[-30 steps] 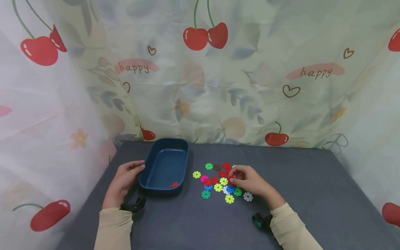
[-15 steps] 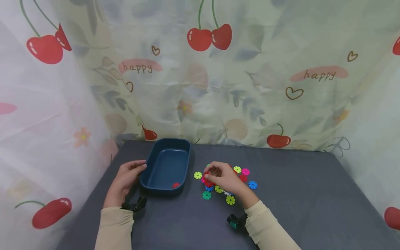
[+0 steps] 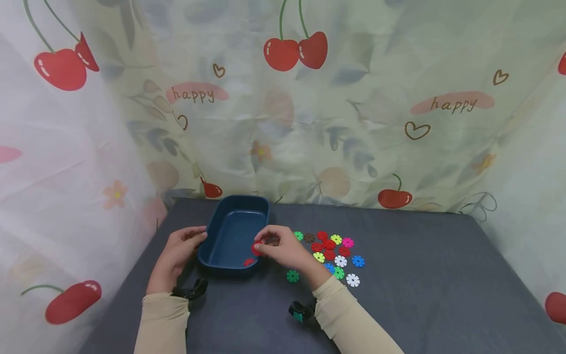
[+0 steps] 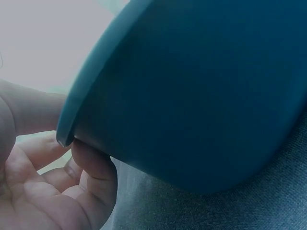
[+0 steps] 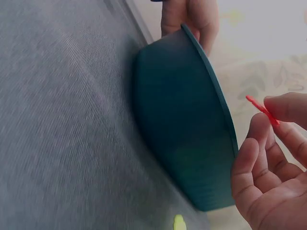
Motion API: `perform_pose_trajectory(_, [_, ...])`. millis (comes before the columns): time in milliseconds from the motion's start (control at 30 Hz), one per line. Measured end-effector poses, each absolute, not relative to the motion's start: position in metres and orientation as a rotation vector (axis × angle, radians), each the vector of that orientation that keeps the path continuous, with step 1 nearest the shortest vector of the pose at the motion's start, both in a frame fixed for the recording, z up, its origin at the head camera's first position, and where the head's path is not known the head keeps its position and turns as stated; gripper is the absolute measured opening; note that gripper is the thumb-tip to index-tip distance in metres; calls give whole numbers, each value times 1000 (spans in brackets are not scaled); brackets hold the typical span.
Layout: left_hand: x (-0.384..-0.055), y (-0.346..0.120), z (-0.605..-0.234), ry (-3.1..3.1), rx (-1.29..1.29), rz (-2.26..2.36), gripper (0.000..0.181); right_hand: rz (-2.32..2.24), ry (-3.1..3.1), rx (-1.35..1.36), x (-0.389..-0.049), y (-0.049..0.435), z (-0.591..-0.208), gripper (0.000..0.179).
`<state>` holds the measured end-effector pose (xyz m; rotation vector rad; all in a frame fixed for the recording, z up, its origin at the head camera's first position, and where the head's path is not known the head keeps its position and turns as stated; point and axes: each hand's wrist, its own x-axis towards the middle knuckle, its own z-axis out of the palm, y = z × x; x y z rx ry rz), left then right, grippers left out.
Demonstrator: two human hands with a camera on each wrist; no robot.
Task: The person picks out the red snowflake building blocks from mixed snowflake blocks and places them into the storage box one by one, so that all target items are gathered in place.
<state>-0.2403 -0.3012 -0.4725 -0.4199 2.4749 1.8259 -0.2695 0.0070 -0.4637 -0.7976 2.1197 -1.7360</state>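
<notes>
Cherry-print cloth (image 3: 296, 123) hangs behind a grey table (image 3: 420, 275). On my feed, the left hand (image 3: 175, 251) pinches the left rim of the blue tray (image 3: 232, 236), thumb one side, fingers the other. I see the right hand (image 3: 285, 247) with thumb and fingertips clamped on a red disc (image 3: 256, 248), held up at the tray's right rim. Another red piece (image 3: 249, 262) lies inside, near corner. Loose discs (image 3: 329, 244), many colours, lie right of the tray, some overlapping.

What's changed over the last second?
The right hand moved left, from the disc pile to above the right rim of the blue tray, carrying a pinched red notched disc. Unchanged: the left hand gripping the tray's left side, and the other red disc inside.
</notes>
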Motion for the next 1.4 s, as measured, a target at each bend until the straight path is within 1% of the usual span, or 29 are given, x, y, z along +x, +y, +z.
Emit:
perform_pose_trajectory(233, [-240,-300,-472,2485,-428,1809,49,-1725,2127,-770,-267,-3,-460,22])
perform_pose_trajectory(400, [-240,-301,-471,2484,-428,1800,49,-1720,2152,-758,-268,2,-463,24])
perform_pose_trajectory(467, [-240,-301,-471,2484,-429,1798,49,-1714,2166,-755,-268,7,-464,22])
perform_pose_trajectory(600, [-240,-302,-472,2484,-422,1799,50,-1697,2201,-766,-269,20,-462,21])
perform_pose_trajectory(767, [-239,-303,-471,2478,-411,1796,53,-1677,2274,-715,-270,40,-462,20])
perform_pose_trajectory(967, [-239,-302,-470,2472,-413,1785,52,-1629,2348,-706,-272,67,-465,15])
perform_pose_trajectory(1200, [-237,-303,-470,2473,-399,1789,52,-1537,2391,-779,-274,95,-470,20])
perform_pose_trajectory(1400, [-239,-303,-470,2475,-411,1784,51,-1511,2437,-756,-276,122,-469,21])
